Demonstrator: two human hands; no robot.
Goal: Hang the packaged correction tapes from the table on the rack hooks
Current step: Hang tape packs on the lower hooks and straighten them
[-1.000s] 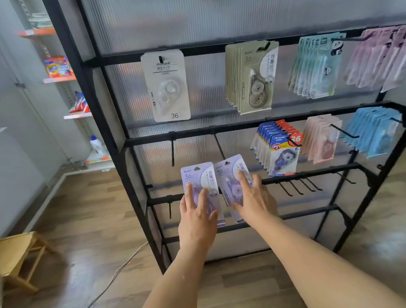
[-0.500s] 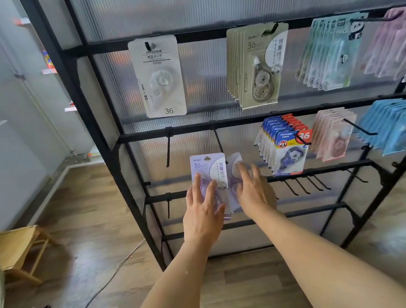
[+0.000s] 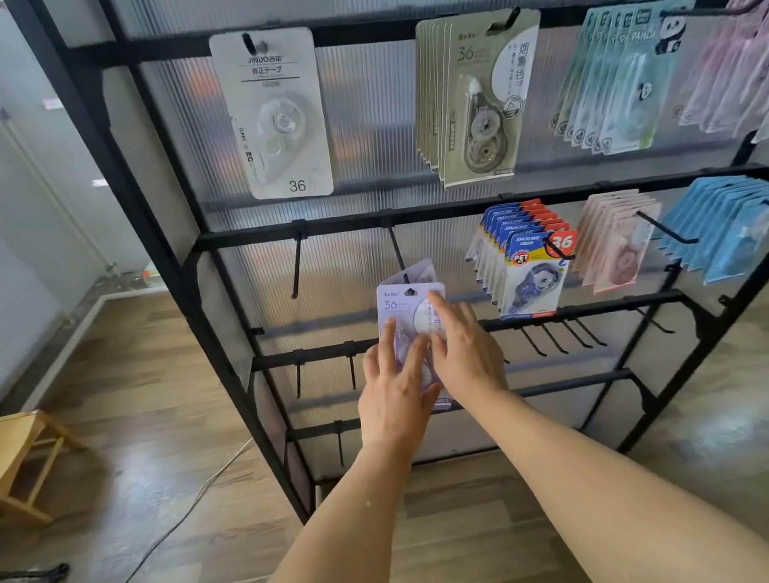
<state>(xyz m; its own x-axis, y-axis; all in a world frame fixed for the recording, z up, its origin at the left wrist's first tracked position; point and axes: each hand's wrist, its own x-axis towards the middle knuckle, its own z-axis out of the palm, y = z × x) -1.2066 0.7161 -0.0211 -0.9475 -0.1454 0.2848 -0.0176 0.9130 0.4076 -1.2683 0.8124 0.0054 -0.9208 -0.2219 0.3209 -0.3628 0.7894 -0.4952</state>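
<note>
Two purple packaged correction tapes are stacked, the front one covering the rear one, whose top corner peeks out above. My left hand holds their lower left and my right hand holds the right side, its index finger lying up the front card. The packs sit just under the tip of an empty middle-row hook on the black rack; the front card's hang hole is below that tip. The table is out of view.
Another empty hook hangs to the left. Filled hooks carry a white pack, beige packs, teal packs, blue-red packs, pink packs and blue packs. Several bare hooks line the lower bar. A wooden stool stands at left.
The two purple packs were side by side, one in each hand; my hands have come together and the packs now overlap. They have risen toward the middle-row hook.
</note>
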